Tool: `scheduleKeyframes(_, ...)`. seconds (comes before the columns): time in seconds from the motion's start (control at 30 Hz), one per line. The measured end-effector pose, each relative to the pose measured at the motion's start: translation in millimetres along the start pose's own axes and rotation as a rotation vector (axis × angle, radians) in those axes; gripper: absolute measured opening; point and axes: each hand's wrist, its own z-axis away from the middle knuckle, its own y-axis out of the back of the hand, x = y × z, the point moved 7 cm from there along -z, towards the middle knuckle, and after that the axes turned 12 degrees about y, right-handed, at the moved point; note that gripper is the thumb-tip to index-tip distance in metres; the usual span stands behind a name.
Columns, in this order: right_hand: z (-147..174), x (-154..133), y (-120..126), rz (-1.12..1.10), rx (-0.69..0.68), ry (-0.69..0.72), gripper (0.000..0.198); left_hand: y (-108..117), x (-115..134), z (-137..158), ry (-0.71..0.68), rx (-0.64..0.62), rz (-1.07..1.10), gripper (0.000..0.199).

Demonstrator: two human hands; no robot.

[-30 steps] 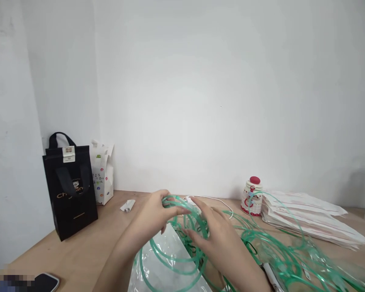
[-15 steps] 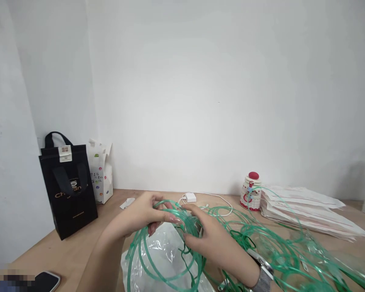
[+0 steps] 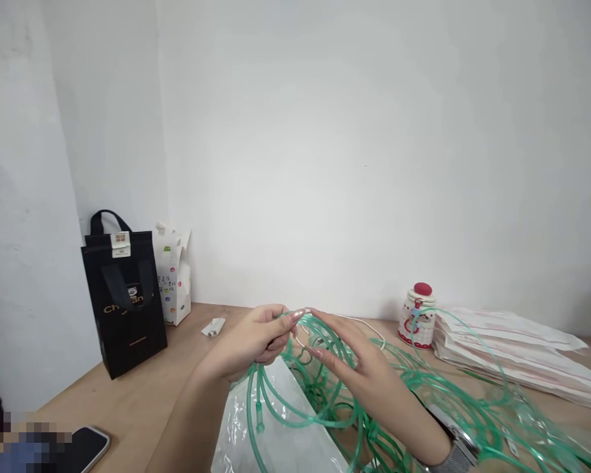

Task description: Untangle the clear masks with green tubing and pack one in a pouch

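Observation:
A looped coil of clear green plastic tubing [image 3: 288,420] is held up over the table between my hands. My left hand [image 3: 268,335] is closed round the top of the loops, its thumb pressed along them. My right hand [image 3: 362,358] curves about the coil's right side, fingers over the top and thumb below, with the loops passing between them. A small green connector [image 3: 259,417] dangles from a tube end under my left hand. Beneath the coil lies a white plastic package [image 3: 280,450]. My right wrist wears a watch [image 3: 456,433].
More green tubing [image 3: 443,394] lies tangled at the right. Behind it are a white-and-red jar [image 3: 417,318] and stacked white packets [image 3: 512,348]. A black bag [image 3: 128,315], a white paper bag [image 3: 177,282], a crumpled paper [image 3: 213,326] and a phone [image 3: 91,447] stand or lie leftward.
My hands have lifted slightly and moved right in view with the tubing. The left thumb now lies along the loops' top, and the connector hangs in sight. The whole view has shifted a little.

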Motion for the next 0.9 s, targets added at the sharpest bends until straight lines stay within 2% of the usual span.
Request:
scheduleKeyframes(0.13, -0.9, -5.9, 16.5, -0.006, 0.172, 0.054, 0.029, -4.8, 2.0, -1.5, -0.016, 0.000, 0.150, 0.031)
scheduleKeyframes(0.33, 4.7, 5.0, 32.9, 0.121, 0.393, -0.035, 0.033, -4.5, 8.5, -1.8, -0.112, 0.053, 0.533, 0.026)
scheduleKeyframes(0.43, 7.8, -2.7, 38.4, 0.140, 0.448, -0.004, 0.024, -4.4, 7.3, -1.9, -0.105, 0.041, 0.720, 0.026)
scheduleKeyframes(0.53, 7.8, -18.7, 36.9, 0.086, 0.422, 0.056, 0.015, -3.7, 4.4, -2.8, -0.084, 0.047, 0.883, 0.027)
scheduleKeyframes(0.63, 6.9, -31.9, 31.3, 0.065, 0.350, 0.055, 0.011, -1.8, 1.9, -3.2, -0.077, 0.086, 1.012, 0.028)
scheduleKeyframes(0.77, 6.2, -41.2, 13.5, 0.238, 0.118, 0.063, 0.024, 2.6, 0.9, -1.0, -0.117, 0.165, 1.130, 0.027)
scheduleKeyframes(0.9, 9.4, -38.2, -7.2, 0.408, -0.061, 0.062, 0.017, 4.5, 0.9, 4.0, -0.180, 0.225, 1.208, 0.029)
